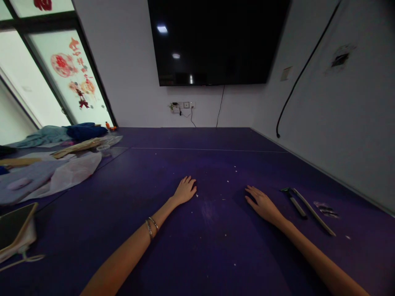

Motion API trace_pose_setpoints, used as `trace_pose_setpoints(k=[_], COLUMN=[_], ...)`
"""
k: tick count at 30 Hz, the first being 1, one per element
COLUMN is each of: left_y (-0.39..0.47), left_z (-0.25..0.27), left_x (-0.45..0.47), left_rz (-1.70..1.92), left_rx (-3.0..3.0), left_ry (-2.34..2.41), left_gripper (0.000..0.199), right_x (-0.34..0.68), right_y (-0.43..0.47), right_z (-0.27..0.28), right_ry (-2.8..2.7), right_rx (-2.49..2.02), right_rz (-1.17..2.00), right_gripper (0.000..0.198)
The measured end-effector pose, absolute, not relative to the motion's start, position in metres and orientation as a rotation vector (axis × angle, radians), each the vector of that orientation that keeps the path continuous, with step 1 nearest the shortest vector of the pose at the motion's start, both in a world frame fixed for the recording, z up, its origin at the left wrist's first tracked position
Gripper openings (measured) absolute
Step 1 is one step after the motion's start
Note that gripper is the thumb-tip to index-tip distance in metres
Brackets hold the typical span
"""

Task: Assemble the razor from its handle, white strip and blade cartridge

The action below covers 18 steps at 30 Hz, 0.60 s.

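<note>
My left hand [184, 190] lies palm down on the dark purple tabletop [173, 255], fingers slightly spread, holding nothing. Two bracelets [151, 227] circle that wrist. My right hand [261, 204] rests on the same surface further right, fingers stretched forward and the thumb apart, also without anything in it. Just right of it lie a dark-and-grey handled tool [298, 205] with a green tip, perhaps a cutter, and a long thin curved pale strip [314, 213]. Beside them is a small clear packet with dark pieces [326, 209]. Small white scraps [228, 181] are scattered between the hands.
At the left edge stands a phone or tablet [17, 226] with a white cable [31, 258]. Behind it lie grey cloth and plastic sheets [77, 172] and blue fabric [86, 130]. A black cable [296, 82] hangs down the right wall. A large screen [216, 41] hangs ahead.
</note>
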<state>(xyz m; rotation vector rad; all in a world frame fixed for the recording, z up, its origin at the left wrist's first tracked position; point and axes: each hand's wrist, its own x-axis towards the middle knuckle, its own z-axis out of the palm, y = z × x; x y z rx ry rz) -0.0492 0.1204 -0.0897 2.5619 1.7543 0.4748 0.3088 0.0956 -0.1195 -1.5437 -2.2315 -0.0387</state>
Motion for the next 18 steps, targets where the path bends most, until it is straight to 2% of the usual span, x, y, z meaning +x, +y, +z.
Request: trace_pose_setpoints(k=[18], left_y=[0.116], left_z=[-0.092], left_x=[-0.051], left_rz=[0.486], left_rx=[2.603], left_ry=[1.760], left_gripper=[0.044], right_x=[0.305], right_y=[0.081], right_z=[-0.112], right_ry=[-2.214], right_rx=[-1.507], right_rz=[-0.097], right_gripper=[0.042])
